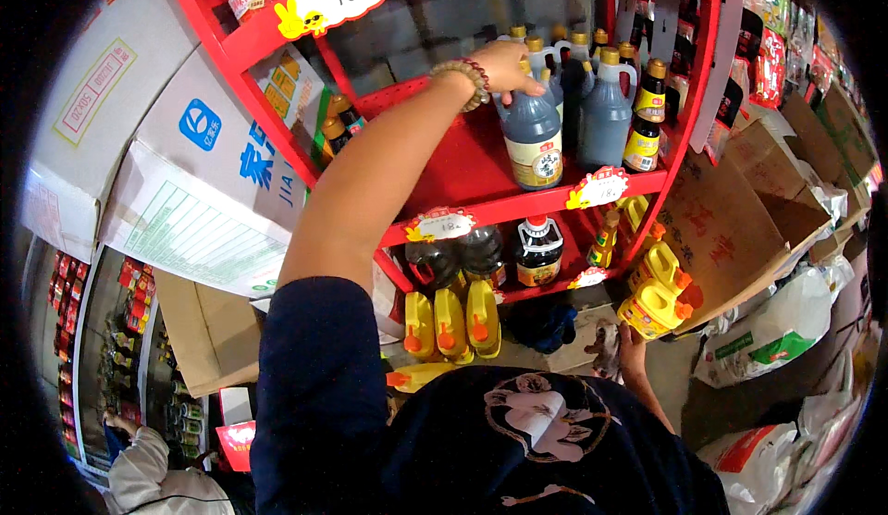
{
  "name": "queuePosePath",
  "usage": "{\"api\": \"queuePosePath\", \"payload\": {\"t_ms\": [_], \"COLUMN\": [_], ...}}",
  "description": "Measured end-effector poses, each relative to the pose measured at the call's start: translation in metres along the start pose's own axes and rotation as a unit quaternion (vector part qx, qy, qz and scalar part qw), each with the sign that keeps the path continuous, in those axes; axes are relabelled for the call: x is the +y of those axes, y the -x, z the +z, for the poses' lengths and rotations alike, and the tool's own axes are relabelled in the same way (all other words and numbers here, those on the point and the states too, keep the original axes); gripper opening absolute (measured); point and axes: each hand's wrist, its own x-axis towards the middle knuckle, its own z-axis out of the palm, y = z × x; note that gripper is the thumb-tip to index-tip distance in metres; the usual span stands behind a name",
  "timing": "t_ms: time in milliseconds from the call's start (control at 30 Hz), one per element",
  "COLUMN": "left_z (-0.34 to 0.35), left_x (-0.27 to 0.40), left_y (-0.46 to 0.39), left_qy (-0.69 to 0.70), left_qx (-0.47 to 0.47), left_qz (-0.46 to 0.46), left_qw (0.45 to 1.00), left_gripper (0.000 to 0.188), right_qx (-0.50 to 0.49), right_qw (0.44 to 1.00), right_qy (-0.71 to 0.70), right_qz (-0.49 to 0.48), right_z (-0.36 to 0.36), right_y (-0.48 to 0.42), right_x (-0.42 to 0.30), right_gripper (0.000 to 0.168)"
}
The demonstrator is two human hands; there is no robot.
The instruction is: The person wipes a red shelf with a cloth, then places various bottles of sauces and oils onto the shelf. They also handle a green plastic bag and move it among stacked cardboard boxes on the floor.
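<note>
My left hand [505,67], with bead bracelets at its wrist, is around the neck of a large dark vinegar bottle [534,137] with a cream label. That bottle stands near the front edge of the red metal shelf [444,161]. Close by on its right is another large handled bottle [605,123] with a gold cap. Small dark sauce bottles [642,144] stand stacked beside that one. Low at the right, my right hand [630,348] holds a crumpled greyish rag [606,350], next to yellow jugs; its fingers are partly hidden.
The lower shelf bears a dark jug [539,255]. Yellow jugs [449,324] with orange caps stand below. Large cartons [201,161] flank the rack at left, and an open cardboard box [735,223] at right. White plastic bags [770,334] lie beyond. Another person [163,477] is at lower left.
</note>
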Motion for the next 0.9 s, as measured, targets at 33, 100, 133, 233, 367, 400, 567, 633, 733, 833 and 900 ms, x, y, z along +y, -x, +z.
{"api": "queuePosePath", "payload": {"t_ms": [33, 100, 133, 233, 367, 400, 567, 633, 733, 833, 900], "left_z": [-0.004, -0.01, -0.016, -0.029, -0.042, -0.045, -0.054, -0.054, -0.054, -0.054, -0.054], "left_x": [-0.005, -0.018, -0.025, -0.046, -0.08, -0.085, -0.096, -0.107, -0.11, -0.116, -0.12], "left_y": [0.005, 0.013, 0.018, 0.04, 0.066, 0.072, 0.096, 0.101, 0.101, 0.102, 0.102], "left_qy": [0.01, 0.003, -0.008, -0.028, -0.012, -0.001, -0.044, -0.029, 0.005, -0.002, 0.009], "left_qx": [-0.014, 0.003, -0.002, 0.001, 0.007, 0.012, 0.01, 0.012, -0.01, -0.006, -0.006], "left_qz": [0.0, -0.014, -0.018, -0.041, -0.062, -0.072, -0.091, -0.074, -0.096, -0.06, -0.042], "left_qw": [1.0, 1.0, 1.0, 0.999, 0.998, 0.997, 0.995, 0.997, 0.995, 0.998, 0.999], "left_gripper": [0.051, 0.038, 0.037, 0.033, 0.033, 0.033, 0.032, 0.032, 0.032, 0.032, 0.032], "right_qx": [0.004, 0.012, -0.006, -0.031, -0.033, -0.038, -0.041, -0.048, -0.054, -0.066, -0.077], "right_qw": [1.0, 0.999, 1.0, 1.0, 0.998, 0.998, 0.997, 0.998, 0.998, 0.997, 0.996], "right_qy": [0.003, -0.016, -0.012, 0.0, 0.036, 0.04, 0.032, 0.019, 0.016, 0.035, 0.04], "right_qz": [0.0, -0.034, -0.025, -0.005, -0.028, -0.031, -0.058, -0.037, -0.032, -0.009, -0.002], "right_z": [-0.001, 0.001, -0.001, 0.007, 0.016, 0.017, 0.027, 0.029, 0.031, 0.031, 0.033], "right_y": [0.001, -0.005, -0.008, -0.008, -0.015, -0.021, -0.022, -0.026, -0.025, -0.022, -0.022], "right_x": [-0.001, 0.005, 0.007, -0.011, -0.006, 0.006, 0.004, 0.007, 0.001, -0.011, -0.012], "right_gripper": [0.034, 0.032, 0.031, 0.031, 0.031, 0.031, 0.035, 0.037, 0.038, 0.032, 0.03]}}
